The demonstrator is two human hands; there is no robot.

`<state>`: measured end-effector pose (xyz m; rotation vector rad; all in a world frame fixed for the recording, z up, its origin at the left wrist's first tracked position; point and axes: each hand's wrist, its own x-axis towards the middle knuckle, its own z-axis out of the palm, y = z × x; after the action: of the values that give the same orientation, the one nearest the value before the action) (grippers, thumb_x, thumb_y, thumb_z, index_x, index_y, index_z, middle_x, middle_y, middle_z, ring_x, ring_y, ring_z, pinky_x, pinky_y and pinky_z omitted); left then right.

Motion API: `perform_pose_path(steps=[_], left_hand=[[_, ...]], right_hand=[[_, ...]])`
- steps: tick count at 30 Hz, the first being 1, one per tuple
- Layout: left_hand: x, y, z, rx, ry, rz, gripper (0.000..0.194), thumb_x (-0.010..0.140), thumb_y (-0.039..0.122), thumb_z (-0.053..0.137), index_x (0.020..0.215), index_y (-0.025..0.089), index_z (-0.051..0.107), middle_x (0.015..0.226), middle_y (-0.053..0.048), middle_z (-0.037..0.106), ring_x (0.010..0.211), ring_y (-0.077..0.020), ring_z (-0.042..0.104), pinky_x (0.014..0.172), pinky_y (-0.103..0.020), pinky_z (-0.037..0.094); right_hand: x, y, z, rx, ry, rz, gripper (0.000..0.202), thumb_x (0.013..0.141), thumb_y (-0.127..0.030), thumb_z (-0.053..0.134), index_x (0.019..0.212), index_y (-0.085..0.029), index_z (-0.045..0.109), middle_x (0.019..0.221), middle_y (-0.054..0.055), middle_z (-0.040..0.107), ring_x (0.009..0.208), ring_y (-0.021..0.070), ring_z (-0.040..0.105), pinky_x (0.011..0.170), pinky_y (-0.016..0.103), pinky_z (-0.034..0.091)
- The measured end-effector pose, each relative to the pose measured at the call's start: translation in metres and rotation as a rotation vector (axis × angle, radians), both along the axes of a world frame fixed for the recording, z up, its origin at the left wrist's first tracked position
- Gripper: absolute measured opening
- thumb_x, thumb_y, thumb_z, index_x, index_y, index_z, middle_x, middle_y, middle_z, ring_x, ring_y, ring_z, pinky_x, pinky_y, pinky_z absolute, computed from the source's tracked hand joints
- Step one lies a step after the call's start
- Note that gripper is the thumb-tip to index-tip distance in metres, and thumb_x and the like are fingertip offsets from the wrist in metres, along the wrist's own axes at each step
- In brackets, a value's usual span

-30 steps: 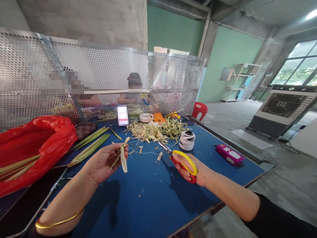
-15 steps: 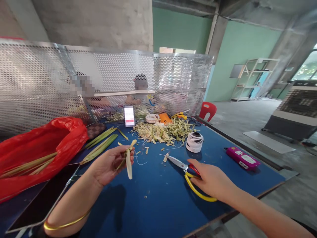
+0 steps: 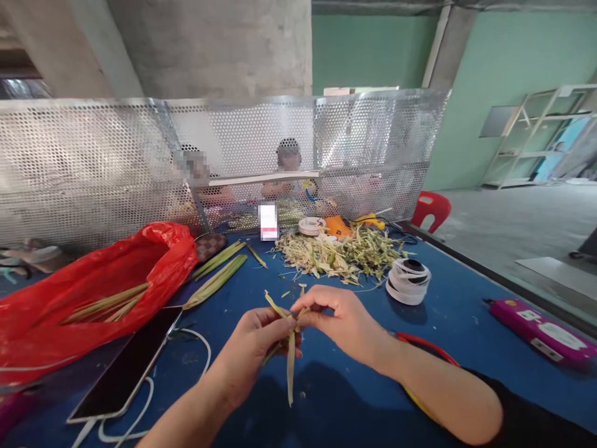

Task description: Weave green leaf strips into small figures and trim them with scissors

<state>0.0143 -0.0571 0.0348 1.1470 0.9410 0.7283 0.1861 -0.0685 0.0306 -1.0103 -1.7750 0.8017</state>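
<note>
Near the middle front of the blue table, my left hand (image 3: 268, 336) is closed on a small folded piece of pale leaf (image 3: 291, 367), one strip of which hangs down. The fingertips of my right hand (image 3: 333, 317) pinch the same piece from the right, touching the left fingers. Under and beside my right forearm lie the scissors (image 3: 431, 348), with red and yellow handles, partly hidden by the arm. Beyond the hands is a heap of leaf scraps (image 3: 336, 255).
A red plastic bag (image 3: 172, 249) with long leaves is at the left, beside a dark tablet (image 3: 128, 367) and long green leaves (image 3: 217, 283). White ribbon rolls (image 3: 408, 282) and a magenta box (image 3: 541, 330) stand right. People sit behind a perforated metal screen (image 3: 252, 137).
My right hand has let go of the scissors and moved left to pinch the leaf piece. The camera view has turned left, and my left hand appears further right in it.
</note>
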Motion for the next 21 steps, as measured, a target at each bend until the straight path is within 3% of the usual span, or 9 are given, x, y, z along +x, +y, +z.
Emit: perform_pose_path(steps=[3, 9, 15, 18, 21], left_hand=[[0.001, 0.003, -0.007, -0.063, 0.006, -0.007, 0.019, 0.072, 0.03, 0.066, 0.073, 0.012, 0.067, 0.063, -0.003, 0.064, 0.056, -0.014, 0.061, 0.061, -0.025, 0.046], [0.004, 0.005, -0.015, -0.171, -0.037, -0.129, 0.021, 0.075, 0.031, 0.065, 0.077, 0.01, 0.069, 0.071, -0.006, 0.066, 0.062, -0.0158, 0.065, 0.064, -0.025, 0.047], [0.007, 0.003, -0.014, -0.144, 0.007, -0.078, 0.02, 0.075, 0.032, 0.066, 0.075, 0.012, 0.067, 0.068, -0.004, 0.066, 0.058, -0.0138, 0.063, 0.061, -0.024, 0.047], [0.008, 0.003, -0.013, -0.113, 0.015, -0.029, 0.019, 0.074, 0.031, 0.066, 0.074, 0.012, 0.068, 0.066, -0.003, 0.065, 0.056, -0.0122, 0.061, 0.059, -0.022, 0.046], [0.008, 0.005, -0.014, -0.138, -0.008, 0.01, 0.018, 0.074, 0.03, 0.066, 0.076, 0.013, 0.07, 0.065, -0.003, 0.065, 0.058, -0.0119, 0.06, 0.06, -0.021, 0.047]], right_hand=[[-0.002, 0.002, -0.012, 0.087, -0.073, -0.046, 0.011, 0.081, -0.012, 0.063, 0.077, -0.021, 0.067, 0.076, -0.002, 0.063, 0.073, 0.012, 0.059, 0.068, 0.023, 0.046], [0.01, -0.004, -0.023, 0.139, -0.164, -0.04, 0.016, 0.086, -0.008, 0.052, 0.075, -0.019, 0.056, 0.075, 0.0, 0.058, 0.069, 0.0113, 0.055, 0.064, 0.022, 0.043], [0.007, -0.003, -0.028, 0.13, -0.14, -0.068, 0.016, 0.087, -0.011, 0.049, 0.074, -0.019, 0.052, 0.075, 0.0, 0.055, 0.069, 0.0121, 0.052, 0.063, 0.024, 0.042], [0.006, -0.002, -0.03, -0.012, -0.011, -0.04, 0.006, 0.088, -0.018, 0.051, 0.092, -0.021, 0.055, 0.092, 0.003, 0.059, 0.086, 0.0145, 0.056, 0.078, 0.027, 0.045], [0.006, 0.001, -0.03, -0.269, 0.152, 0.147, 0.029, 0.089, -0.026, 0.052, 0.117, -0.022, 0.049, 0.102, 0.004, 0.062, 0.094, 0.0156, 0.058, 0.085, 0.031, 0.046]])
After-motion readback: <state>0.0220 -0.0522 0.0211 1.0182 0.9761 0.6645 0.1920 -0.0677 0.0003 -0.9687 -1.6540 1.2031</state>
